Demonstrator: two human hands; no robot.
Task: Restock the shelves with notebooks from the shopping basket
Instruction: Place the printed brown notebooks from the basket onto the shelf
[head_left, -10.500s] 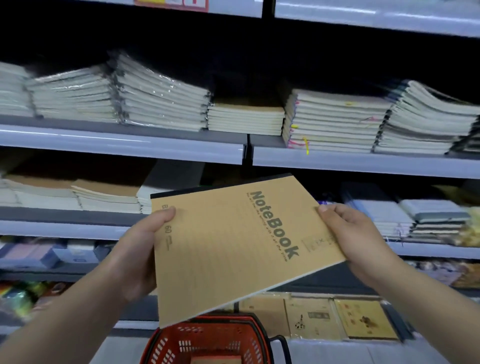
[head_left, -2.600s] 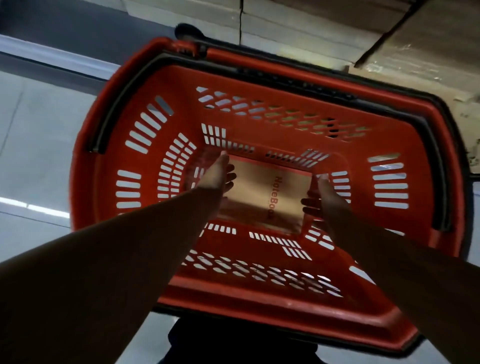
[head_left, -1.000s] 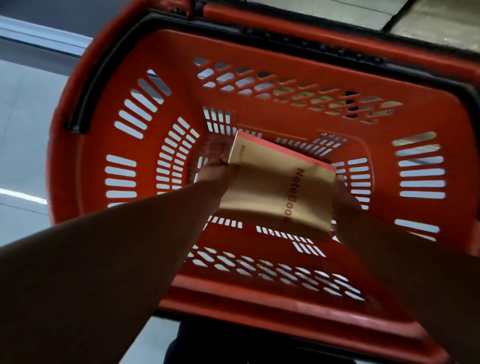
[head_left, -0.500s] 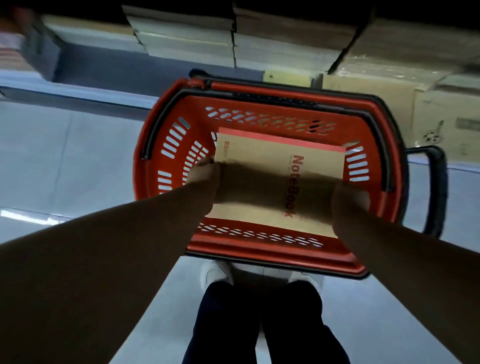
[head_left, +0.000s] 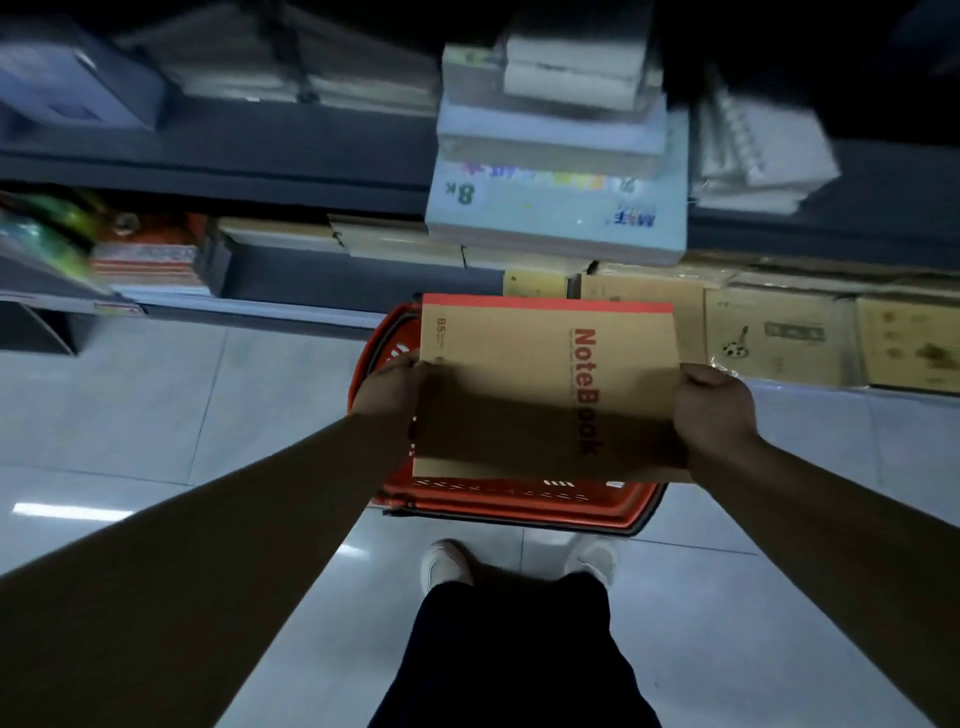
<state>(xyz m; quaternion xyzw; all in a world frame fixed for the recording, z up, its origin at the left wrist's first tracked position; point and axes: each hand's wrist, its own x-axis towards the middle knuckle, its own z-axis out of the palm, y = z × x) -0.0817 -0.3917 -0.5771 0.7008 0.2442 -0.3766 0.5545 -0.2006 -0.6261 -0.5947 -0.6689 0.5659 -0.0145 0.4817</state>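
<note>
Dim shop aisle: a pale tiled floor (head_left: 156, 415) filled the lower half of the frame and dark shelves (head_left: 260, 171) ran along the top. Upper left: blurred coloured stock on the shelves, too smeared to identify. Centre left: the left hand (head_left: 387, 387) held the left edge of a notebook (head_left: 524, 384), its fingers hidden by the cover. Centre: the notebook had a brown card cover with a red strip along its far edge and "NoteBook" printed in red. It was carried roughly flat and face up above a red basket (head_left: 514, 506) that stood on the floor. Only the basket's left rim and near wall showed round the notebook, and its contents could not be seen. Higher in the frame, a stack of pads (head_left: 556, 218) jutted from a shelf. Lower centre: a pair of shoes (head_left: 447, 566) stood just behind the basket. Centre right: the right hand (head_left: 714, 410) was closed round the notebook's right edge, knuckles up. Far right: brown-covered books (head_left: 779, 338) lay face up on the lowest shelf.

Handling, as judged: the notebook looked thin and light, easily borne by one hand. Its card cover was probably only half stiff and would sag if held by a single corner. The matt surface should not slip. It was not fragile, though corners and cover could crease against a shelf lip. The two-edge hold shown suited it. A one-handed hold would be best taken near the bound red edge.
</note>
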